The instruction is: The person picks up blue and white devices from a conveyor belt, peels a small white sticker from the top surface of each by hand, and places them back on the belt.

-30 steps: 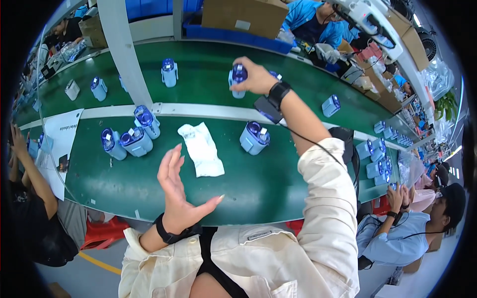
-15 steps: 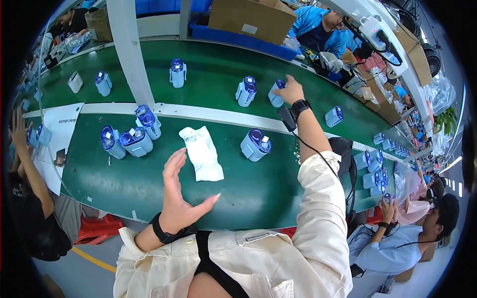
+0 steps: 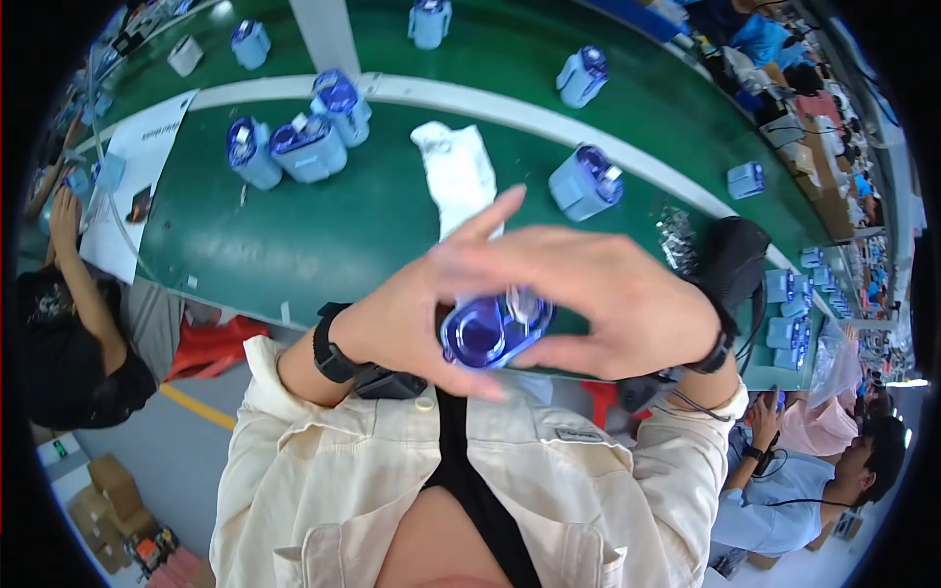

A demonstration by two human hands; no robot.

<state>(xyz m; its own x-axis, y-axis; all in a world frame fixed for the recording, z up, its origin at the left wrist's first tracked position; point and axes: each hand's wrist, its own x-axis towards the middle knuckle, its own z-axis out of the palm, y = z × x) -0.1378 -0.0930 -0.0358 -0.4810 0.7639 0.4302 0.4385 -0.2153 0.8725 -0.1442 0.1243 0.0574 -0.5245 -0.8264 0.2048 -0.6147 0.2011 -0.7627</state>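
Note:
A light-blue container with a dark-blue see-through top (image 3: 485, 333) is between my hands, close in front of my body, its top facing up. My right hand (image 3: 627, 299) curves around its far and right sides, the thumb against the near right edge; its fingers are smeared by motion. Around the left side wraps my left hand (image 3: 397, 309), thumb along the near edge and one finger sticking out past the right hand. The container's lower part is hidden. Just beyond lies a crumpled white cloth or paper (image 3: 458, 171), partly covered by my fingers.
Three similar containers (image 3: 309, 149) cluster at the left of the green table (image 3: 225, 240); another container (image 3: 586, 183) stands at right. Past a white rail (image 3: 470, 96), more sit on the green belt. Small clear pieces (image 3: 676, 238) lie near a black object (image 3: 733, 257). Co-workers sit at both sides.
My right hand has come back from the belt with a container, bringing it in front of my body. My left hand has moved in to meet it. The view has tilted downward.

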